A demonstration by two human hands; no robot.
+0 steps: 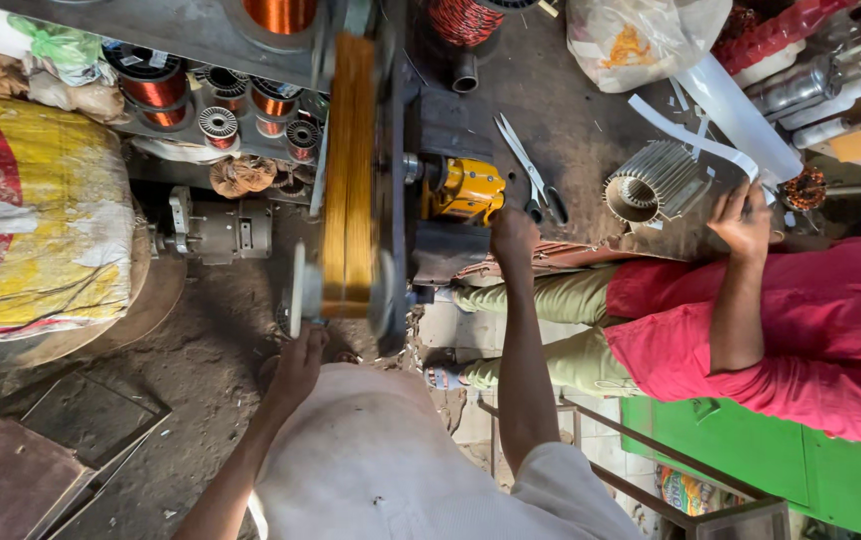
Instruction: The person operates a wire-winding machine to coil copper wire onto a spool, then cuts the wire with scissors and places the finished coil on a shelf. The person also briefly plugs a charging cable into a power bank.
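Observation:
A coil winder stands in the middle, its former wrapped in blurred golden copper wire [348, 170] between grey metal discs [297, 290]. My left hand [298, 365] reaches up to the lower disc, fingers curled on its rim. My right hand [512, 236] is closed in a fist beside the yellow gear housing [467, 188], around what seems to be the winder's crank handle, which is hidden in the hand.
A person in a red shirt sits at right, one hand [743, 218] beside a finned motor stator [653, 182]. Scissors [530, 170] lie on the dark bench. Copper wire spools [160, 90] fill a shelf at upper left, above a sack [35, 215] and a grey motor [215, 232].

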